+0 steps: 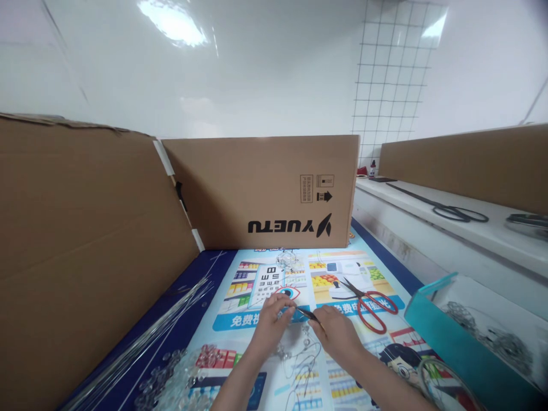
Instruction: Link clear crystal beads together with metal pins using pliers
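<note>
My right hand (338,333) is closed around slim, dark-nosed pliers (306,313), whose tip points left toward my left hand. The fingers of my left hand (274,319) are pinched together at that tip; what sits between them is too small to make out. Below and between the hands lie thin wires with clear beads (306,342) on the printed sheet. Red-handled scissors (371,308) rest to the right of my right hand, blades pointing up and left. Beyond my hands is a small tangle of wire and clear beads (289,261).
Loose clear beads (180,377) are heaped at the front left beside a bundle of straight wires (149,337). A teal box (454,331) with wire pieces stands at right. Cardboard walls (222,188) close off the back and left. Black scissors (454,212) lie on a white ledge.
</note>
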Available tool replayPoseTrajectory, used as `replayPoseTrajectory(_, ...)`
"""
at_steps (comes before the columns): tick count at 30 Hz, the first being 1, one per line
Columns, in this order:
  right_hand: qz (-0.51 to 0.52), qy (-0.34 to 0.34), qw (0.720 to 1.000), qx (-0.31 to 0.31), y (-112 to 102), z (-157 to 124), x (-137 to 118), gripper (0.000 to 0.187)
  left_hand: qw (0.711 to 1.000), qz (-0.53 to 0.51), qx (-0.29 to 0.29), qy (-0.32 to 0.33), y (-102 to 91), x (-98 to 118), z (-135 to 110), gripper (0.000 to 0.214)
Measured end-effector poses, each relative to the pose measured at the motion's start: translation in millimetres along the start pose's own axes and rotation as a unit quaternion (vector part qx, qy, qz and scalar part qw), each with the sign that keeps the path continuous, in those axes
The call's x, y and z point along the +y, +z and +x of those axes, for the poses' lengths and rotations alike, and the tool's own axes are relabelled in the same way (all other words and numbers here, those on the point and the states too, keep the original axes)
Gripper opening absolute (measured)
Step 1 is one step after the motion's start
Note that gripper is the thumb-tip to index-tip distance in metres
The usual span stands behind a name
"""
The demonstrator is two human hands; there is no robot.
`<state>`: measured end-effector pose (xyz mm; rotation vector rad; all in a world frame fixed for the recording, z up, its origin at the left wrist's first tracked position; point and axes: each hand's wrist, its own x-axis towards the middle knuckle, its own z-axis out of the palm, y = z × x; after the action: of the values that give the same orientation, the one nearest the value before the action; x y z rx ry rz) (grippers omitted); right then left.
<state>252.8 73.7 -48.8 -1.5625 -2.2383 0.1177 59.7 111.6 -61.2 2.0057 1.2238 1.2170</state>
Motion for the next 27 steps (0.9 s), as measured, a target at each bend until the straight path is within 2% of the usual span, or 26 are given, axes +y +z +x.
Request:
replayPoseTrajectory(11, -0.019, -0.019, 1.0, 0.001, 4.1, -0.3, -0.8, 0.023, 0.999, -0.032, -0.013, -0.001, 4.6, 1.2, 0.3, 0.018)
replayPoseTrajectory(27, -0.037, -0.01, 0.999, -0.001, 0.2, -5.8, -8.0, 0.019, 0.999, 0.006, -0.028, -0.019, -1.6, 12.2, -1.2, 0.02)
